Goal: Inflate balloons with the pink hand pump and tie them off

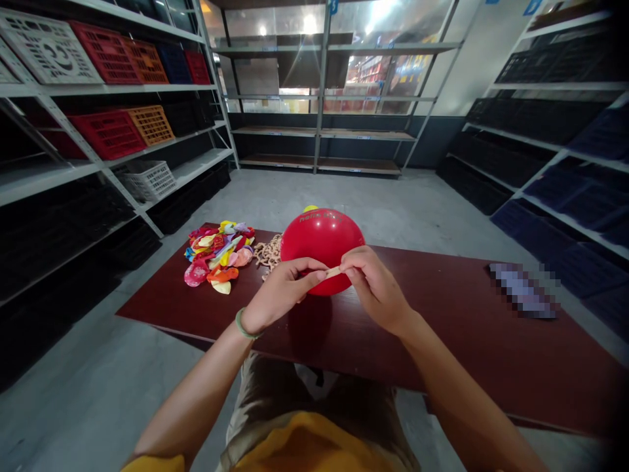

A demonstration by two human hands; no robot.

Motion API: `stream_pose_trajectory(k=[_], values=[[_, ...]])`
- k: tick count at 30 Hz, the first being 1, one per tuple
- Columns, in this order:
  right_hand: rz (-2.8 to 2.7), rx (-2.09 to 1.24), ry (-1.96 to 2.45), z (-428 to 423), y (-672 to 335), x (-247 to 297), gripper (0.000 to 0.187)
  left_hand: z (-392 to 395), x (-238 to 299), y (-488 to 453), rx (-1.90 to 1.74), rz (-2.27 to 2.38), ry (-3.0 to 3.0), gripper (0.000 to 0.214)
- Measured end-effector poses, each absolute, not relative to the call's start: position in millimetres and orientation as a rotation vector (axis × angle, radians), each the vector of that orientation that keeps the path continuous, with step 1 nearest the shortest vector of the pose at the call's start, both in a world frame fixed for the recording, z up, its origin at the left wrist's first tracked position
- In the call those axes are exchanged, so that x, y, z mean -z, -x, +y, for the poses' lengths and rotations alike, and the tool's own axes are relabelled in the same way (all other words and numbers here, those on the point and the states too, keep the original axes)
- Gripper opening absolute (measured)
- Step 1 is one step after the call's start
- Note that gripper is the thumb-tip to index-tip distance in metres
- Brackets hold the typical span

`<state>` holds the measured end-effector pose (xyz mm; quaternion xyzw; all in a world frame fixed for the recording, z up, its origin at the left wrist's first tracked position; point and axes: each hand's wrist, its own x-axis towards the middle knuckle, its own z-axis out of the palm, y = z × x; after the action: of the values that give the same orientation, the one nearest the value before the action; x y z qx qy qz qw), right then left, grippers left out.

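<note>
A red inflated balloon with gold lettering near its top rests against my fingers above the table. My left hand is closed in a pinch at the balloon's near side, with one end of a beige rubber band between thumb and finger. My right hand pinches the other end, so the band is stretched short and straight between the two. The balloon's neck is hidden by my fingers. Left of the balloon lies a loose pile of beige rubber bands. Beyond it spreads a heap of uninflated coloured balloons.
A dark red-brown table carries everything. A blurred flat object lies at its right end. Something yellow peeks out behind the balloon. Shelves with crates stand left, dark bins right, and a rack behind.
</note>
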<state>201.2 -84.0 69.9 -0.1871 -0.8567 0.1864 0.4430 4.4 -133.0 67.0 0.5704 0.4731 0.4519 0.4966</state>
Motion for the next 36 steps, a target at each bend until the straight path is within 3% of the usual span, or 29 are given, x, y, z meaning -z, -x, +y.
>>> stream_pose_trajectory(k=[10,17,27,36], values=[[-1.984,-0.455,0.464,-83,-198,-70,0.018,-143,-76,-11,-1.254,0.822,-0.855,0.026],[-1.945,-0.266,0.537,-79,-184,-78,0.016,-136,-68,-16,-1.203,0.863,-0.928,0.036],[-2.224,-0.559,0.553,-66,-177,-94,0.016,-129,-68,7,-0.857,0.896,-1.201,0.029],[-2.191,-0.757,0.616,-71,-171,-100,0.017,-135,-68,-5,-1.015,1.116,-1.321,0.033]])
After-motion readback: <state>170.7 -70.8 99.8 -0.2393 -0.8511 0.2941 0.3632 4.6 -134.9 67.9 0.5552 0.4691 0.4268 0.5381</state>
